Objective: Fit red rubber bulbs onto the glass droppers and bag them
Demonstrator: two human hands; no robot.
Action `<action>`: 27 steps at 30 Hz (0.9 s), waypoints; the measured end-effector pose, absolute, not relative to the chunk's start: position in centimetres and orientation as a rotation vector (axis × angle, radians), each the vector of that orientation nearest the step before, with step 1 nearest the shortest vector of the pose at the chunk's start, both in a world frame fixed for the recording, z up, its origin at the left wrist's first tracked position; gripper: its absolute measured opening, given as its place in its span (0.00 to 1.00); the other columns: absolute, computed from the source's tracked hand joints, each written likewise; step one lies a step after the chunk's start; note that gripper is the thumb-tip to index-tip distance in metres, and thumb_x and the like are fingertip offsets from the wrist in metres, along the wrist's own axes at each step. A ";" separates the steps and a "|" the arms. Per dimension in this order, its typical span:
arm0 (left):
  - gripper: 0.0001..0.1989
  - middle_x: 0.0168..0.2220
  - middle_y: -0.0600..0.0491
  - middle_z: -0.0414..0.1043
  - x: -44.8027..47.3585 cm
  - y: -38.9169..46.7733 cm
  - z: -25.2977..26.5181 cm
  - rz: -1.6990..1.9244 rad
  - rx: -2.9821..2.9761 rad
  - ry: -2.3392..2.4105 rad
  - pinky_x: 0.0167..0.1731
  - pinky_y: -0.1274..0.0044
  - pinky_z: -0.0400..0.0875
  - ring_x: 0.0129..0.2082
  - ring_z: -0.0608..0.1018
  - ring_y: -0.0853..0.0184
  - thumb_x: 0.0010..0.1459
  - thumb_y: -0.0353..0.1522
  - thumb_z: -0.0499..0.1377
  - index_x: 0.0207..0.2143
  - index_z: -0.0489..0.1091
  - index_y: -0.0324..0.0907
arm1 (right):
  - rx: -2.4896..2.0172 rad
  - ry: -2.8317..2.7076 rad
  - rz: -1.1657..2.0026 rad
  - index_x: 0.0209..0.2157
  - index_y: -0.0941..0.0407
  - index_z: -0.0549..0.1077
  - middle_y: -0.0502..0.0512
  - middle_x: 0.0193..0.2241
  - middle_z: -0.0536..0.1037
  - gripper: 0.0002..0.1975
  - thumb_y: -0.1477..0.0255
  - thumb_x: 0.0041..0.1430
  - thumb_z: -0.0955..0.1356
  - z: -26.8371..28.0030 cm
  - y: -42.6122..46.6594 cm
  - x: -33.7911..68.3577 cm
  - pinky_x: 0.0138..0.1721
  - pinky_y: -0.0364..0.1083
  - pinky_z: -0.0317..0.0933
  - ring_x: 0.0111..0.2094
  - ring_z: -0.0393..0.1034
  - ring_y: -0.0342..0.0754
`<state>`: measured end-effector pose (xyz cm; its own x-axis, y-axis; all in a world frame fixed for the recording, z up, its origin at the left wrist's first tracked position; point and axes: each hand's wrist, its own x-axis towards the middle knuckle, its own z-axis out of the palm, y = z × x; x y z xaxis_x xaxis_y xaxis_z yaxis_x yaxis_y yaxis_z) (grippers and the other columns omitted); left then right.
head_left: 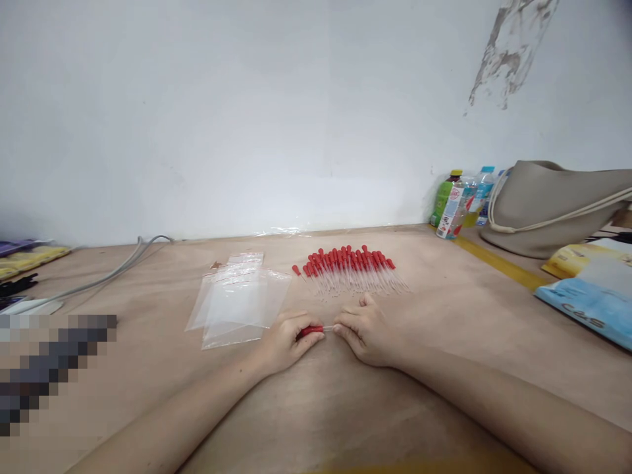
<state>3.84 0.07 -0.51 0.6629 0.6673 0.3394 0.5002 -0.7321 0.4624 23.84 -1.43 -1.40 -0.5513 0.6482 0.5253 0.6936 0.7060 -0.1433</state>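
Between my two hands lies a dropper [313, 330] with a red rubber bulb and a thin clear tube, held level just above or on the table; which of the two I cannot tell. My left hand [286, 341] is closed round the red bulb. The fingers of my right hand [364, 332] pinch the clear tube, and its far end is hidden in them. Beyond my hands several similar red-bulbed droppers [345, 260] lie in a fanned row, tubes towards me. Left of them are overlapping clear zip bags [230, 306] with red seal lines.
A grey cable [111, 271] runs across the wooden table [444, 316] at left. Drink bottles [451, 207], a grey bag [557, 207] with a cord and a blue tissue pack [587, 309] stand or lie at right. A white wall [247, 118] closes the back.
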 end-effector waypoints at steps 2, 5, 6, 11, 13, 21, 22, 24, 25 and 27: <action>0.09 0.29 0.54 0.69 3.9 0.1 -0.5 0.719 2.568 0.913 0.31 0.80 0.64 0.30 0.70 0.71 0.58 0.34 0.51 0.33 0.69 0.40 | -1.033 -2.377 -0.087 0.24 0.59 0.69 0.51 0.21 0.71 0.14 0.73 0.59 0.57 -1.4 -1.4 23.8 0.32 0.45 0.43 0.22 0.56 0.39; 0.09 0.28 0.54 0.69 3.9 0.1 -0.5 0.713 2.599 0.904 0.31 0.80 0.64 0.29 0.70 0.71 0.58 0.33 0.50 0.33 0.69 0.40 | -1.051 -2.408 -0.040 0.25 0.59 0.69 0.51 0.22 0.71 0.14 0.73 0.59 0.57 -1.3 -1.4 23.8 0.33 0.45 0.43 0.22 0.57 0.39; 0.09 0.28 0.54 0.69 3.9 0.2 -0.5 0.709 2.607 0.904 0.31 0.80 0.64 0.29 0.70 0.71 0.58 0.34 0.50 0.33 0.69 0.40 | -1.053 -2.421 -0.020 0.25 0.59 0.69 0.51 0.22 0.72 0.14 0.73 0.59 0.57 -1.3 -1.4 23.7 0.33 0.45 0.44 0.22 0.57 0.39; 0.10 0.29 0.53 0.69 3.8 0.2 -0.7 0.726 2.603 0.913 0.31 0.79 0.65 0.30 0.70 0.70 0.58 0.34 0.51 0.34 0.69 0.40 | -1.064 -2.462 0.039 0.26 0.58 0.69 0.51 0.24 0.72 0.15 0.72 0.60 0.56 -0.8 -1.4 23.8 0.35 0.45 0.48 0.24 0.60 0.40; 0.09 0.30 0.53 0.70 3.8 0.2 -0.7 0.770 2.579 0.917 0.31 0.79 0.65 0.30 0.71 0.70 0.58 0.34 0.51 0.35 0.69 0.40 | -1.047 -2.466 0.022 0.29 0.57 0.71 0.52 0.26 0.73 0.14 0.72 0.60 0.57 -0.5 -1.4 24.1 0.36 0.45 0.50 0.27 0.62 0.41; 0.15 0.40 0.49 0.69 1.5 2.5 0.2 0.995 2.627 1.499 0.43 0.70 0.63 0.42 0.69 0.62 0.57 0.39 0.50 0.41 0.68 0.42 | -1.186 -2.238 0.453 0.36 0.55 0.73 0.52 0.33 0.76 0.11 0.75 0.53 0.61 1.3 0.2 25.4 0.32 0.41 0.59 0.32 0.69 0.43; 0.16 0.41 0.47 0.68 0.9 3.0 0.4 0.933 2.622 1.666 0.44 0.68 0.62 0.44 0.68 0.60 0.57 0.40 0.49 0.41 0.68 0.41 | -1.253 -2.153 0.489 0.34 0.56 0.73 0.52 0.31 0.76 0.09 0.74 0.53 0.62 1.5 0.8 25.0 0.31 0.40 0.59 0.31 0.69 0.43; 0.19 0.46 0.44 0.65 -0.2 4.1 0.7 0.757 2.572 2.013 0.45 0.64 0.59 0.48 0.65 0.55 0.57 0.40 0.47 0.44 0.67 0.39 | -1.371 -2.003 0.474 0.28 0.57 0.73 0.52 0.28 0.76 0.07 0.70 0.51 0.64 1.7 2.1 23.6 0.30 0.40 0.59 0.30 0.69 0.43; 0.20 0.49 0.42 0.63 -0.8 4.5 0.8 0.645 2.537 2.152 0.45 0.62 0.58 0.50 0.62 0.52 0.57 0.40 0.46 0.45 0.66 0.38 | -1.427 -1.956 0.435 0.26 0.57 0.73 0.52 0.26 0.76 0.08 0.69 0.50 0.65 1.8 2.7 22.7 0.30 0.41 0.59 0.29 0.69 0.44; 0.25 0.52 0.37 0.58 -1.6 5.1 0.8 0.431 2.422 2.348 0.46 0.59 0.55 0.53 0.58 0.48 0.57 0.42 0.43 0.49 0.62 0.34 | -1.544 -1.902 0.334 0.22 0.57 0.72 0.53 0.25 0.76 0.11 0.66 0.51 0.63 1.8 4.0 20.7 0.30 0.42 0.58 0.29 0.69 0.45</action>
<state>-1.65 5.14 0.80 0.0307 0.9346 0.3544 0.9995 -0.0290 -0.0102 20.73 4.01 1.75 -0.0881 0.9410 0.3267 0.7736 0.2713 -0.5727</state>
